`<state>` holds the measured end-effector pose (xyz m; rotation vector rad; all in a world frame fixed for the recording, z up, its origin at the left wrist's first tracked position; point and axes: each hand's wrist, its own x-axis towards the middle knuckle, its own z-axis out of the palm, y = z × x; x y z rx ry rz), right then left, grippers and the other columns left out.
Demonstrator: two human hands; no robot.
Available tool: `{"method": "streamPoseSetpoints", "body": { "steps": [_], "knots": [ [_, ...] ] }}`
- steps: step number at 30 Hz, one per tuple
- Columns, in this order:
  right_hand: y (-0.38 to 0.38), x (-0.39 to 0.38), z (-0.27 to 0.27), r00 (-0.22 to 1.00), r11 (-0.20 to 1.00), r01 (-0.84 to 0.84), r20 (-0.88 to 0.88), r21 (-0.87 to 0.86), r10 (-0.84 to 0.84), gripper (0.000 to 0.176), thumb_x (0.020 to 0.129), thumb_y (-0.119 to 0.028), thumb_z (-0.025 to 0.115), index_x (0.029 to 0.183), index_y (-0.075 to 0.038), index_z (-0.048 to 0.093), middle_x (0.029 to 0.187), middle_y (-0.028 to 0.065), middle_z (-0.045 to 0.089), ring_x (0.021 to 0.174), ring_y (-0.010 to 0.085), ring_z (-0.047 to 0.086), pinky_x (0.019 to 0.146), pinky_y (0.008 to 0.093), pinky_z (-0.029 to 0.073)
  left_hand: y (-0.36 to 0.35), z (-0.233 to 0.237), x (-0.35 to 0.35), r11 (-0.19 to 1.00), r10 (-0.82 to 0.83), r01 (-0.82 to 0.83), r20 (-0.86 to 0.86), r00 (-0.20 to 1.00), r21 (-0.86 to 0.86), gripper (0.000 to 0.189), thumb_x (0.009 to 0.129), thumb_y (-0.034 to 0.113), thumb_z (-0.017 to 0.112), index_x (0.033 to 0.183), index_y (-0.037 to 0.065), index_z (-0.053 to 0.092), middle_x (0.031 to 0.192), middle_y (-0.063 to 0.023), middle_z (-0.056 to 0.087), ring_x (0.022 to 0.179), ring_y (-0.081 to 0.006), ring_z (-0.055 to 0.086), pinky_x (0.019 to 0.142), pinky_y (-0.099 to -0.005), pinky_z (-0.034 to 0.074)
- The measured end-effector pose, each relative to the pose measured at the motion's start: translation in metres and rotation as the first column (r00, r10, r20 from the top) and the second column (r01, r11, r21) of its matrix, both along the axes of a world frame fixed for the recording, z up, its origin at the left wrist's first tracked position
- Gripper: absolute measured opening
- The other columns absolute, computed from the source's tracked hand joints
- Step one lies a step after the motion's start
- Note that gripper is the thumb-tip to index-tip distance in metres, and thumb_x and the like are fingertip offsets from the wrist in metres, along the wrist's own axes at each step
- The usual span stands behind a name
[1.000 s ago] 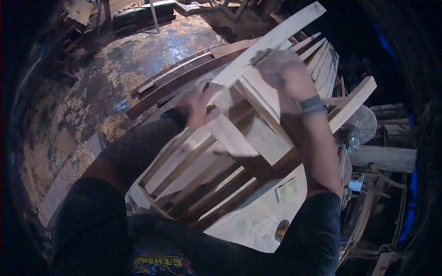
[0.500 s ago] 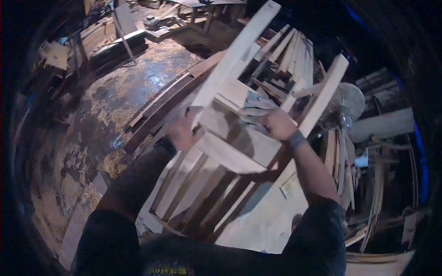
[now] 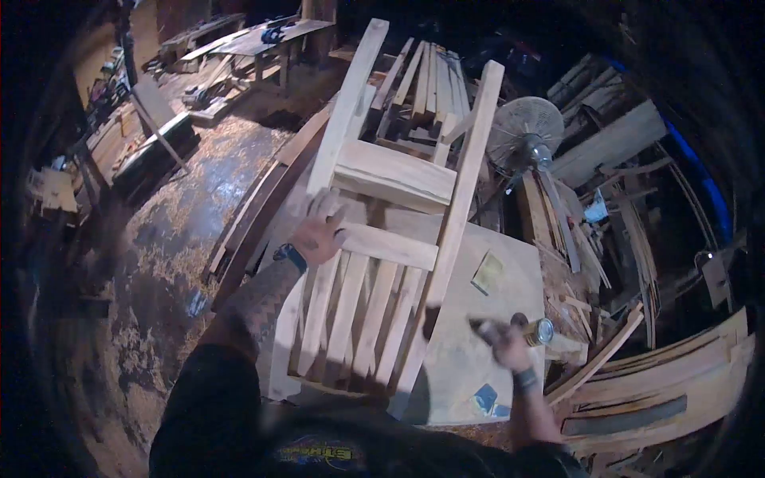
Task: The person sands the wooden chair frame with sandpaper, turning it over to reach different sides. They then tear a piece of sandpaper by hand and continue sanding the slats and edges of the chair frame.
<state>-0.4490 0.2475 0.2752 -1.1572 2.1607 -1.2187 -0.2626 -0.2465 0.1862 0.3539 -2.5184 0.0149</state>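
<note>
A wooden chair frame (image 3: 370,315) with upright slats and two long posts lies on a pale board. My left hand (image 3: 317,237) rests with fingers spread on its left post, beside the end of the middle rail (image 3: 388,245). Over the board to the right, my right hand (image 3: 511,349) is closed around a dark-tipped tool (image 3: 483,327), perhaps a brush; blur hides its exact kind. Just beside that hand is a yellowish can (image 3: 542,331). A wider upper rail (image 3: 394,177) joins the two posts farther up.
On the pale board (image 3: 454,374) lie a yellowish sheet (image 3: 487,272) and a blue scrap (image 3: 485,398). A round fan (image 3: 526,135) stands beyond the right post. Stacked planks (image 3: 661,382) fill the right side; shavings cover the floor (image 3: 199,207) at left.
My right hand has left the upper rail, where it pressed a patterned cloth or sheet, and moved down right to the board. My left hand stays at the left post. The view has shifted.
</note>
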Motion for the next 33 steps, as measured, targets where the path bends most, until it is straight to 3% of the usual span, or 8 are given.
{"method": "streamPoseSetpoints", "body": {
  "steps": [2, 4, 6, 9, 15, 24, 28, 33],
  "knots": [
    [0.076, 0.021, -0.091, 0.907, 0.898, -0.276, -0.217, 0.342, 0.362, 0.025, 0.107, -0.018, 0.064, 0.122, -0.003, 0.079, 0.114, 0.0241, 0.079, 0.104, 0.0343, 0.078, 0.091, 0.0411, 0.059, 0.014, -0.013, 0.0, 0.998, -0.057, 0.057, 0.039, 0.998, -0.003, 0.084, 0.099, 0.052, 0.065, 0.161, -0.001, 0.044, 0.167, -0.0315, 0.037, 0.159, -0.0517, 0.028, 0.132, -0.0642, 0.017],
    [0.1, 0.1, -0.109, 0.921, 0.822, -0.337, -0.019, 0.46, 0.388, 0.024, 0.1, -0.014, 0.071, 0.121, -0.006, 0.079, 0.115, 0.023, 0.079, 0.1, 0.0366, 0.077, 0.091, 0.0431, 0.06, 0.045, -0.002, 0.008, 0.998, -0.043, 0.041, 0.037, 0.998, 0.055, 0.089, 0.099, 0.057, 0.063, 0.162, -0.003, 0.043, 0.167, -0.0311, 0.038, 0.16, -0.0514, 0.027, 0.132, -0.0639, 0.017],
    [0.126, 0.17, -0.135, 0.972, 0.907, -0.22, 0.164, 0.359, 0.171, 0.031, 0.098, -0.017, 0.074, 0.128, -0.01, 0.078, 0.118, 0.0209, 0.079, 0.101, 0.0386, 0.076, 0.093, 0.0459, 0.06, 0.062, 0.002, 0.009, 0.996, -0.016, 0.013, 0.036, 0.999, 0.092, 0.092, 0.1, 0.061, 0.062, 0.162, -0.005, 0.043, 0.168, -0.0309, 0.038, 0.16, -0.0517, 0.027, 0.132, -0.0638, 0.017],
    [0.154, 0.215, -0.143, 0.929, 0.783, -0.367, 0.249, 0.502, 0.275, 0.04, 0.1, -0.028, 0.072, 0.137, -0.014, 0.075, 0.124, 0.0179, 0.078, 0.108, 0.0363, 0.075, 0.098, 0.0444, 0.059, 0.072, 0.005, -0.003, 0.99, 0.044, -0.052, 0.06, 0.997, 0.132, 0.096, 0.099, 0.065, 0.061, 0.162, -0.005, 0.042, 0.168, -0.0311, 0.038, 0.16, -0.0535, 0.026, 0.132, -0.0641, 0.017],
    [0.157, 0.29, -0.079, 1.0, 0.822, -0.006, 0.0, 0.57, 0.008, 0.03, 0.104, -0.029, 0.072, 0.126, -0.011, 0.08, 0.113, 0.0171, 0.081, 0.101, 0.0337, 0.079, 0.091, 0.043, 0.062, 0.096, 0.053, -0.034, 0.935, -0.17, 0.079, 0.241, 0.956, 0.347, 0.099, 0.097, 0.071, 0.06, 0.159, -0.006, 0.046, 0.162, -0.0323, 0.044, 0.151, -0.0551, 0.038, 0.128, -0.0674, 0.023],
    [0.2, 0.316, -0.086, 0.997, 0.795, 0.049, 0.022, 0.605, -0.078, 0.031, 0.103, -0.029, 0.072, 0.13, -0.017, 0.079, 0.109, 0.0191, 0.08, 0.1, 0.039, 0.076, 0.088, 0.0446, 0.061, 0.175, 0.077, -0.112, 0.892, -0.399, 0.262, 0.368, 0.84, 0.37, 0.09, 0.098, 0.064, 0.063, 0.159, 0.0, 0.049, 0.161, -0.0316, 0.05, 0.15, -0.0494, 0.046, 0.126, -0.06, 0.036],
    [0.248, 0.305, -0.132, 0.999, 0.711, 0.034, 0.001, 0.702, -0.049, 0.03, 0.103, -0.027, 0.068, 0.129, -0.017, 0.079, 0.11, 0.0192, 0.079, 0.099, 0.0404, 0.075, 0.086, 0.0481, 0.061, 0.139, 0.051, -0.116, 0.767, -0.505, 0.371, 0.135, 0.853, 0.524, 0.079, 0.099, 0.059, 0.065, 0.149, -0.001, 0.057, 0.154, -0.0282, 0.059, 0.142, -0.0429, 0.057, 0.119, -0.0524, 0.045],
    [0.317, 0.269, -0.177, 0.994, 0.751, -0.014, -0.069, 0.66, 0.079, 0.028, 0.104, -0.029, 0.064, 0.124, -0.015, 0.079, 0.111, 0.0192, 0.078, 0.099, 0.0408, 0.075, 0.084, 0.0511, 0.06, 0.035, 0.074, -0.041, 0.953, -0.173, 0.027, 0.466, 0.868, 0.302, 0.087, 0.098, 0.072, 0.061, 0.144, -0.002, 0.065, 0.133, -0.0243, 0.074, 0.128, -0.0417, 0.068, 0.115, -0.0477, 0.05]
  ]
}}
